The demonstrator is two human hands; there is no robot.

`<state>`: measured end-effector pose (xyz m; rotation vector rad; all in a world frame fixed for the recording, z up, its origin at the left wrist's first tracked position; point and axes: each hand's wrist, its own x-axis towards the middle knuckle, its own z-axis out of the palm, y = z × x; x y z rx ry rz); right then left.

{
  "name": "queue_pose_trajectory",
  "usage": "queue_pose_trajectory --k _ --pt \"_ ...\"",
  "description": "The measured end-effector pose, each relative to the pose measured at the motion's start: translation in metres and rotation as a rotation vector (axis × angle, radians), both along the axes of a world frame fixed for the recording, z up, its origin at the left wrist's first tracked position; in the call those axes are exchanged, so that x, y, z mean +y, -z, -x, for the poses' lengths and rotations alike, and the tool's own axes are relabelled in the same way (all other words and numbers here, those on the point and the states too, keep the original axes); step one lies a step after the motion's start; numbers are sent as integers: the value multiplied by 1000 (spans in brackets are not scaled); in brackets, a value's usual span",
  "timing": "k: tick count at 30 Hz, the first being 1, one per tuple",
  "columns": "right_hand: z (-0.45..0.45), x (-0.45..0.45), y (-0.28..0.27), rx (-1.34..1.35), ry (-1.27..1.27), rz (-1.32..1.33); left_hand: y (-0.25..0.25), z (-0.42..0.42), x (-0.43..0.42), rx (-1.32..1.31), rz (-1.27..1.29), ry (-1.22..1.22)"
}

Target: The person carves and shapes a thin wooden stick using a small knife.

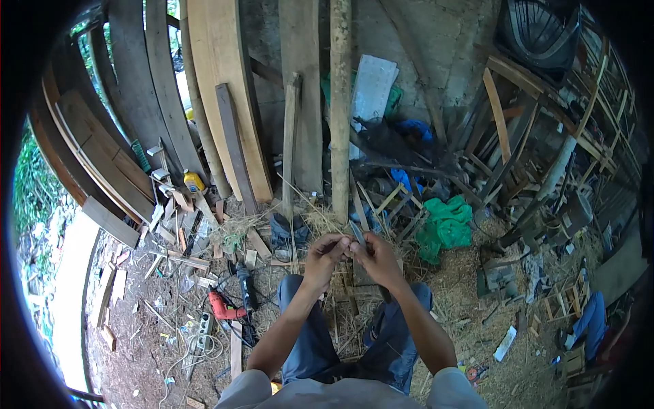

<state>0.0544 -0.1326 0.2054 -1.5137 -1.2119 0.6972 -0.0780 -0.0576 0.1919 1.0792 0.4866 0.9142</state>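
Note:
My two hands meet in front of my knees, fingertips nearly touching. My right hand point(377, 260) is closed around a knife; its grey blade point(357, 236) points up and away from me, and a dark end shows below the palm. My left hand point(323, 260) is pinched beside the blade, thumb toward the right thumb. A thin pale strip seems to lie between its fingers, too small to make out well. Straw-like shavings point(323, 221) lie on the ground just beyond the hands.
A red power tool point(226, 307), a dark-bodied tool point(245, 286) and a power strip point(203, 330) with cords lie at left. Planks point(218, 82) and a post point(340, 109) stand ahead. A green plastic bag point(446, 225) and piled wood scraps sit at right.

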Motion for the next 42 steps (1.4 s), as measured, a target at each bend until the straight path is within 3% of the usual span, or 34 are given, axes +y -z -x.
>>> queue_pose_trajectory --k 8,11,13,17,20,21,23,26,28,29,31,35,37,38,40,42 --pt "-45 7 65 58 -60 135 42 -24 16 122 -57 -108" --pt "-65 5 102 265 -75 310 85 -38 24 206 -159 -127" --pt "-75 5 152 631 102 260 106 -51 29 245 -206 -120" --pt "-81 -8 205 665 305 396 163 -76 37 444 -331 -87" --pt "-81 -8 296 546 346 593 190 -94 41 614 -370 -17" --pt "-81 -5 341 342 295 624 198 -99 41 729 -392 -2" --pt "-83 -5 355 154 242 660 225 -104 46 762 -424 0" --pt "-79 -6 299 95 104 658 256 -103 54 782 -443 -9" --pt "-66 -2 291 -212 412 169 265 -109 53 766 -432 -2" --pt "-66 -1 285 -205 418 176 265 -112 54 797 -469 -9" --pt "-67 1 269 188 256 669 279 -114 57 838 -511 -2" --pt "-61 6 311 133 334 546 314 -122 58 754 -545 -68" --pt "-57 11 319 -78 471 227 313 -123 57 738 -540 -84" --pt "-55 9 321 -73 467 233 311 -122 56 773 -546 -63" --pt "-56 5 308 196 374 468 307 -123 57 808 -552 -39" --pt "-52 8 316 188 357 571 307 -121 59 862 -565 -30"
